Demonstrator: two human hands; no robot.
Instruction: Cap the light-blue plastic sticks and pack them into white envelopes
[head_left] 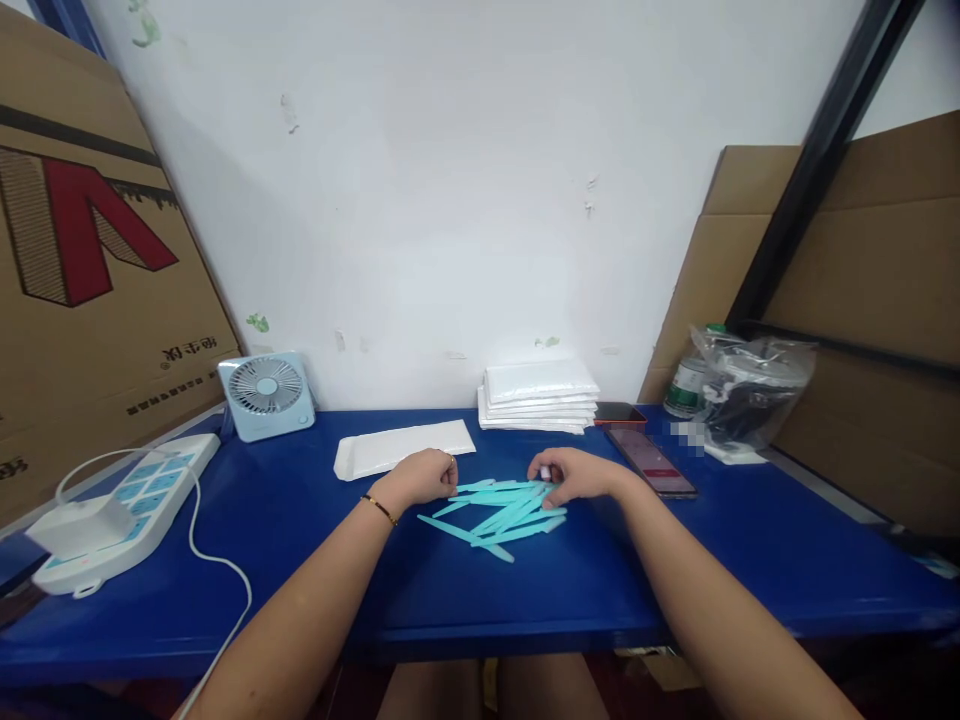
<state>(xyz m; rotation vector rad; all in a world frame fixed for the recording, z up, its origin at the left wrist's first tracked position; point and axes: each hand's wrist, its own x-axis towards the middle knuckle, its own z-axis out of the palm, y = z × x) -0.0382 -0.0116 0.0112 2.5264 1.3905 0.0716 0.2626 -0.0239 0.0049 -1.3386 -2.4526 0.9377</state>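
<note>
A loose pile of thin turquoise plastic sticks [510,512] with tapered ends lies on the blue table, several crossing each other. My left hand [426,476] is at the pile's left edge, its fingers curled closed at the end of one stick; the thumb is mostly hidden. At the right end of the pile, my right hand [581,474] has its thumb and bent fingers around the ends of some sticks. Behind my left hand lies a flat white padded envelope [405,446], its flap end to the left.
A stack of white padded envelopes [536,392] stands against the wall. Right of it lie a phone [651,460], a bottle [684,388] and a clear plastic bag [757,400]. On the left are a small blue fan [266,395] and a power strip [161,490] with a trailing white cable.
</note>
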